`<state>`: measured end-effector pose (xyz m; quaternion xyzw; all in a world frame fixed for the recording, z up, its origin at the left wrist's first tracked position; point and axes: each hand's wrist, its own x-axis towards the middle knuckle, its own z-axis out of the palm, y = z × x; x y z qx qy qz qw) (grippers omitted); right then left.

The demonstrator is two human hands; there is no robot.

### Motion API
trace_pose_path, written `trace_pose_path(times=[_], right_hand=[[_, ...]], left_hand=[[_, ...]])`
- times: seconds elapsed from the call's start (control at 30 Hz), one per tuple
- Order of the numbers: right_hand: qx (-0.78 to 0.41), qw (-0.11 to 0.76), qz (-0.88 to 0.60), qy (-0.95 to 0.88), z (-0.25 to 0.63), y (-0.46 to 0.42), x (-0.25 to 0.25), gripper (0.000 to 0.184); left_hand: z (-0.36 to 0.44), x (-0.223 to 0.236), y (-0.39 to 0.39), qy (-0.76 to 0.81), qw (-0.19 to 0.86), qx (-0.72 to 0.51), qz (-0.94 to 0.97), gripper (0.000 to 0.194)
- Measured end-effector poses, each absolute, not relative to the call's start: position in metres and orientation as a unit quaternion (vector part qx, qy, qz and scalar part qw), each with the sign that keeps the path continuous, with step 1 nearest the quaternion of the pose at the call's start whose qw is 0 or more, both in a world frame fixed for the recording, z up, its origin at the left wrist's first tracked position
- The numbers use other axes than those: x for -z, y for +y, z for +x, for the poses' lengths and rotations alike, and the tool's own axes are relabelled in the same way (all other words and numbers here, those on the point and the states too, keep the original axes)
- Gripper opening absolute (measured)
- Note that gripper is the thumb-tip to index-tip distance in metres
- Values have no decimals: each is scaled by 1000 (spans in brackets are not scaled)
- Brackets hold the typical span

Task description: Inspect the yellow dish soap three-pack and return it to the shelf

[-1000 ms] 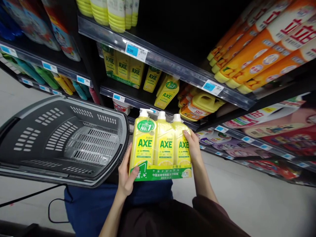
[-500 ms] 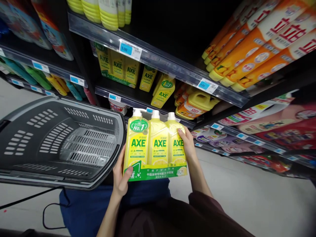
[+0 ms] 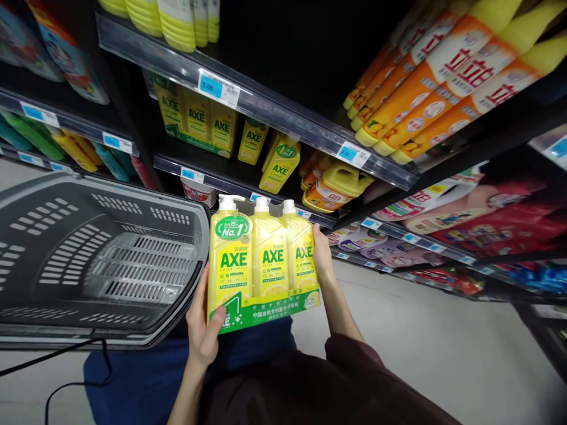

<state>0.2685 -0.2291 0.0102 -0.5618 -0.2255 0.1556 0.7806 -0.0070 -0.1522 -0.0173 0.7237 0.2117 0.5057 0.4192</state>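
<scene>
From the head camera, an AXE dish-soap three-pack (image 3: 263, 260) is held up off any surface, upright and slightly tilted, in front of the lower shelf's front edge (image 3: 239, 180) and just beside the right rim of a dark grey shopping basket (image 3: 204, 245). The left hand (image 3: 204, 330) pinches the pack's lower left corner, thumb flat on the green band, fingers running up the left side and partly behind. The right hand (image 3: 323, 257) is curled against the right edge, higher up (most of its fingers are hidden, so how they lie behind cannot be told). The left bottle wears a white pump; the other two have plain white caps.

On the lower shelf, another AXE three-pack (image 3: 197, 121) stands towards the left end, then a single AXE bottle (image 3: 253, 140), then a further AXE bottle (image 3: 280, 168) near the front edge. A yellow-handled jug (image 3: 334, 189) sits towards the right end. Orange-and-white bottles (image 3: 443, 88) stand at the upper shelf's right end.
</scene>
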Motion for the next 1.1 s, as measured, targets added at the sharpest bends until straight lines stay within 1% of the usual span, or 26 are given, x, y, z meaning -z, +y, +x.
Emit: trace_pose_path(times=[0.1,0.27,0.47,0.6,0.87,1.1], right_hand=[[-141,778,-574,-214,267,-232,-14,59],[-157,791,-548,-222,265,-230,-14,59],[-159,782,-562,-218,267,-225,-13,53],[-167,789,-542,-236,267,-225,-12,50],[-154,796,-528,-253,264,-229,-14,53],[-119,772,-572,-250,263,-234,-17,53]], left_hand=[[-3,20,-149,204,435,-509,714,70],[-2,21,-148,202,444,-509,709,69],[-3,19,-149,208,442,-519,701,69],[-4,20,-150,217,442,-523,695,69],[-5,24,-149,220,443,-524,693,70],[-1,22,-149,204,454,-523,692,71]])
